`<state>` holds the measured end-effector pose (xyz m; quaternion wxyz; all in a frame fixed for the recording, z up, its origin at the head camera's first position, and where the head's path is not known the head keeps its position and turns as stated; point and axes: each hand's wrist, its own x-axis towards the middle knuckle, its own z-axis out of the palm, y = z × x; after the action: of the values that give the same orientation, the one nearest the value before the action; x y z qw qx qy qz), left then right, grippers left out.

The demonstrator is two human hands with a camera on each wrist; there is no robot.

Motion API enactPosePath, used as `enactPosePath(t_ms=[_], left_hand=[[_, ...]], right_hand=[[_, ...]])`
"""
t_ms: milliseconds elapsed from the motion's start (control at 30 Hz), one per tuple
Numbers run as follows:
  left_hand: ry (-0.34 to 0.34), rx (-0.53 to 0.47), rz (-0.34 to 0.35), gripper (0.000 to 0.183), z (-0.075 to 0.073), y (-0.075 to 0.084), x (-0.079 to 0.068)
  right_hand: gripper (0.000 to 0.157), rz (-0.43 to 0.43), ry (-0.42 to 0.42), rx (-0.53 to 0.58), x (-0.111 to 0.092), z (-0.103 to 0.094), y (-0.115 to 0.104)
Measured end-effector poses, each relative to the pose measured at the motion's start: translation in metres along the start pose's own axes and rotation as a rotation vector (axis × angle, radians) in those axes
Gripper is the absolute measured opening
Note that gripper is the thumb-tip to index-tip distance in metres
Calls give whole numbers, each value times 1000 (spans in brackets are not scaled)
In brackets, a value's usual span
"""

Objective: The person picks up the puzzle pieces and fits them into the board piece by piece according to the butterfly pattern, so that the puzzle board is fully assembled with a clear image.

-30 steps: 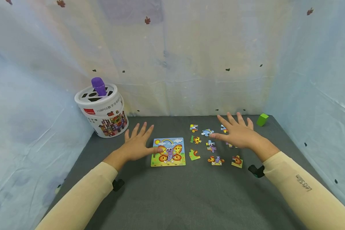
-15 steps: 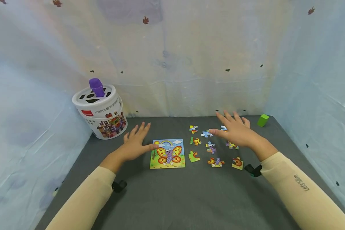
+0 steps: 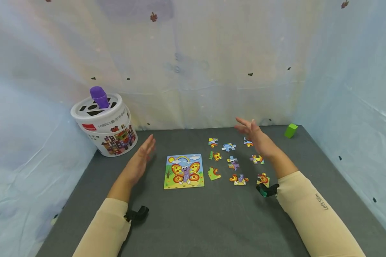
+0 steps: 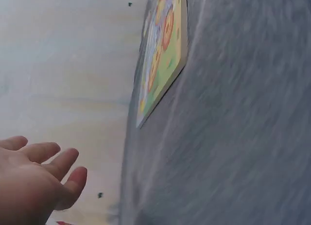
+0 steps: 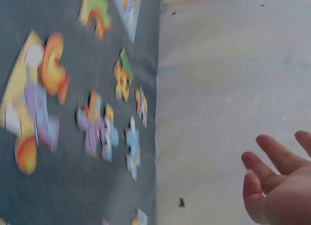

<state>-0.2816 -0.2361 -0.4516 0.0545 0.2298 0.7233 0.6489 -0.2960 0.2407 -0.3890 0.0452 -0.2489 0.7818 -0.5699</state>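
Observation:
My left hand [image 3: 137,164] is raised to the left of a square butterfly picture board [image 3: 184,171], turned on edge with nothing in it. Its fingers [image 4: 62,163] are spread and relaxed in the left wrist view. Above the right part of a group of puzzle pieces hovers my right hand [image 3: 256,137], also holding nothing, with loosely extended fingers [image 5: 277,156]. The loose pieces lie in rough rows right of the board, among them a purple butterfly-body piece [image 3: 233,163], a green corner piece [image 3: 214,174] and a blue rainbow piece [image 3: 228,147].
A white bucket [image 3: 104,125] with a shape-sorter lid and a purple block [image 3: 99,97] stuck in it stands at the back left. A green block [image 3: 291,130] sits at the back right corner. Pale cloth surrounds the grey table [image 3: 193,225].
Both hands have turned from palm-down to on edge. The left hand has drawn away from the board, and the head view has shifted slightly. The pieces lie as before.

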Motion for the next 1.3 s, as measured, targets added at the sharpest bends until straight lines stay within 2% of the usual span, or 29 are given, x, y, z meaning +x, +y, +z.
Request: enactPosePath(t_ms=[133,200,300,400,500,700,833,933,1000,1233,1300], left_hand=[[13,-194,17,103,6,-13,-1],[17,-284,14,103,9,-20,-1],[17,-394,2,95,12,-30,-1],[11,-413,-18,91,13,-37,-2],[9,-378,-39,90,14,-43,-4],[2,-352,-55,90,13,-50,-5],[-21,-342,-74,91,11,-51,-5],[-39,-293,-97,88,12,-51,-4],[-45,-237,-116,86,13,-51,-3],[-54,86,-205,71,20,-49,0],[-55,170,-235,74,21,-49,0]], right_hand=[[96,-49,46,252,7,8,13],[97,-52,63,336,10,11,19],[94,-49,80,429,16,15,26],[86,-36,105,461,24,21,33],[79,-17,142,462,34,27,40],[75,74,215,392,59,39,55],[75,145,236,324,74,44,69],[77,189,230,259,81,47,79],[79,219,212,202,83,51,83],[85,298,94,-30,86,61,96],[82,307,65,-97,86,63,103]])
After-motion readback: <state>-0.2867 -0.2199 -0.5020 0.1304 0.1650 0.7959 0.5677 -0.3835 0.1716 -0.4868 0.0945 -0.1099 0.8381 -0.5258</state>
